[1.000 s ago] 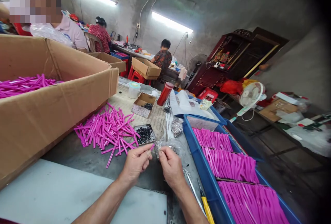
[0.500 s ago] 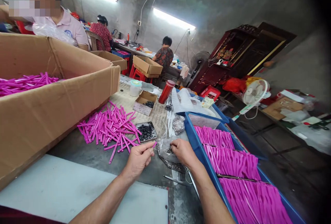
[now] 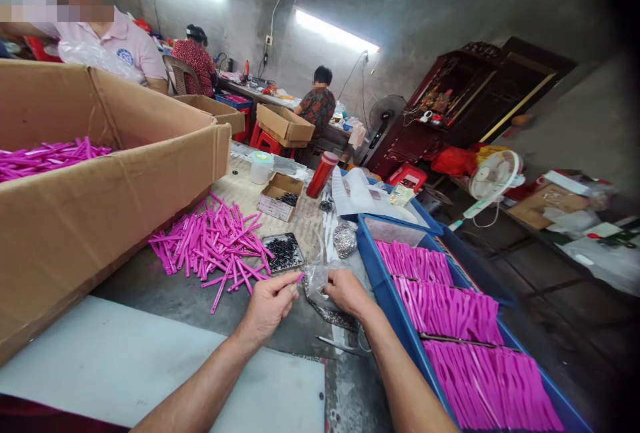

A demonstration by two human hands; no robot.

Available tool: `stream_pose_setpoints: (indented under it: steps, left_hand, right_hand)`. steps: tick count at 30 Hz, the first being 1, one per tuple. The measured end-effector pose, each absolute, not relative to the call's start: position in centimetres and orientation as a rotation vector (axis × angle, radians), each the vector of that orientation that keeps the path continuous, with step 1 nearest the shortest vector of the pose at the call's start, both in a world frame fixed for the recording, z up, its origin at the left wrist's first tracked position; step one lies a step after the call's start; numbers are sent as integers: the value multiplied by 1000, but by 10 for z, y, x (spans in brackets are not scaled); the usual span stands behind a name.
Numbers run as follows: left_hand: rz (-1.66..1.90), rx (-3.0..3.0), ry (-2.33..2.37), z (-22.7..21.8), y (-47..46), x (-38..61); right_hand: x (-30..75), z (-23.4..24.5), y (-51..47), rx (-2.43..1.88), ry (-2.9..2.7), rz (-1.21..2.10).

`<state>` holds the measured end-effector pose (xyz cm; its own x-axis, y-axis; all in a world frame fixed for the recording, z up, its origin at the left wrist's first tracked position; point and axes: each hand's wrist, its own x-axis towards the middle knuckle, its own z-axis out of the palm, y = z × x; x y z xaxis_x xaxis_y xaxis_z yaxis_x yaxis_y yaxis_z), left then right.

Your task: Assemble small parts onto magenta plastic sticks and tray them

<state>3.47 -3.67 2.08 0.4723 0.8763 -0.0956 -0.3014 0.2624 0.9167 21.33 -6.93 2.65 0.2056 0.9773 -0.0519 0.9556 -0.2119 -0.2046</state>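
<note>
Left hand (image 3: 270, 306) still pinches a pink strip (image 3: 301, 278) near the black pieces (image 3: 283, 252); right hand (image 3: 347, 292) has moved off to the clear bag (image 3: 316, 278), so strip's one-handed now; can't tell if it's gripping anything.

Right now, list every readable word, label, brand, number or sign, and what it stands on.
No text is legible.
Small cardboard box: marks on its pale front, too small to read.
Pink shirt: round blue emblem, too small to read.
Pale slip: any print too blurred to read.
</note>
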Motion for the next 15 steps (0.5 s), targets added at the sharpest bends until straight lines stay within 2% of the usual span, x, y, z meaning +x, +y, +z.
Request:
stream_pose_setpoints:
  steps: [7,11,15]
  left_hand:
    - [894,992,702,19,-36,35]
    - [892,997,697,18,-35,35]
    - [900,1007,694,18,-35,34]
  right_hand:
    - [211,36,-77,-2279,-1801,155]
    - [194,51,-89,-2055,-1622,96]
    - [165,54,-102,-1856,-1692,315]
